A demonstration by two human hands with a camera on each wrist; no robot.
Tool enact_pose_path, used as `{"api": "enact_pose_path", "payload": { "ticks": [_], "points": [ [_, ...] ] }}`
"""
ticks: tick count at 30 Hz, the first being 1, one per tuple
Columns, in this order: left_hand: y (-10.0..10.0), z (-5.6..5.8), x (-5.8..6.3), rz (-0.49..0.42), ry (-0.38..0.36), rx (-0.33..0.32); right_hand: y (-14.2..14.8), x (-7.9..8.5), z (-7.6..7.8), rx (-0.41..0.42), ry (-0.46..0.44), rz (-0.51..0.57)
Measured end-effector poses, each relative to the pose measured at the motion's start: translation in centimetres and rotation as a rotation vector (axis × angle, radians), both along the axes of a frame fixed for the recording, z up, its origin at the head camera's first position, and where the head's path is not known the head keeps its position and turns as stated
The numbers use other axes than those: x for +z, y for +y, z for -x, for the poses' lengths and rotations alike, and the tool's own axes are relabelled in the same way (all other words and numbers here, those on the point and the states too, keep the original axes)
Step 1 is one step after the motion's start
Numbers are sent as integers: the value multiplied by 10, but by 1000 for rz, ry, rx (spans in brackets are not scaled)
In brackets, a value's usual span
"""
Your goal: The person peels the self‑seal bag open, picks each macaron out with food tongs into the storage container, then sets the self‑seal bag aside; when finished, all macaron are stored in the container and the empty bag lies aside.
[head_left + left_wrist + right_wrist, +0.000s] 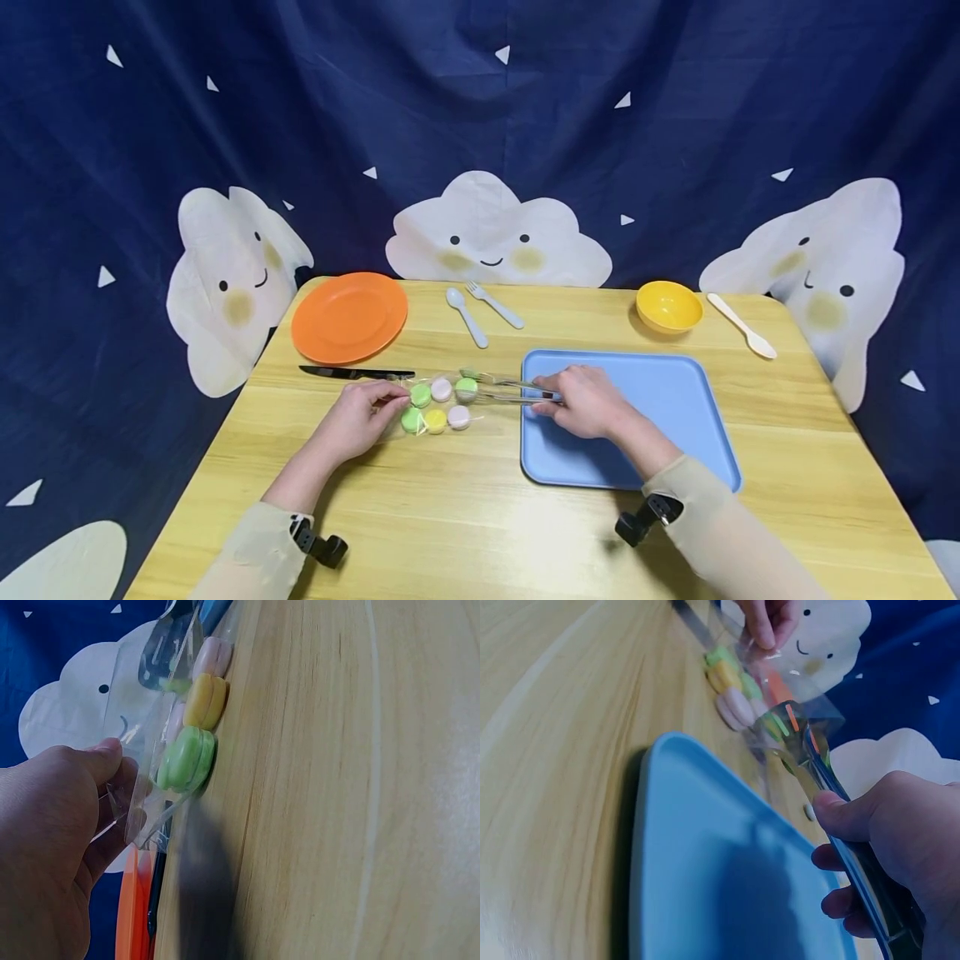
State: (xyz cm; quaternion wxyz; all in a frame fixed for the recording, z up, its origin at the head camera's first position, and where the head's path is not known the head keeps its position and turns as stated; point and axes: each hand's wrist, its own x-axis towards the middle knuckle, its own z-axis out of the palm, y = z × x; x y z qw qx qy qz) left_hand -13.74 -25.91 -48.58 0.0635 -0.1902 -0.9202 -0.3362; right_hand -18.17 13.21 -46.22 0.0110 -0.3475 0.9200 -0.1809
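Observation:
My left hand (362, 419) pinches the left edge of a clear plastic package (150, 802) between thumb and fingers. Inside it are several macarons in green, yellow and lilac, among them a green macaron (186, 759) and a yellow macaron (204, 703) in the left wrist view. Metal tongs (832, 796) are gripped by my right hand (588, 402), above the left part of the blue tray (660, 417). The slotted ends of the tongs reach left to the package, overlapping a green macaron (467, 387) at its far right.
An orange plate (348, 317) lies at the back left, with a black knife (337, 372) in front of it. Behind the package are a grey spoon (467, 318) and fork (497, 306). At the back right stand a yellow bowl (669, 308) and a white spoon (741, 327).

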Motion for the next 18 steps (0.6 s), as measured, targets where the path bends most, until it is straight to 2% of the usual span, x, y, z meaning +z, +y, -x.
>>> {"api": "enact_pose_path", "payload": {
  "ticks": [8, 18],
  "points": [
    [0, 1, -2, 1, 16, -6, 28, 10, -8, -25, 13, 29],
    [0, 1, -2, 14, 14, -4, 79, 21, -18, -113, 30, 46]
  ]
}}
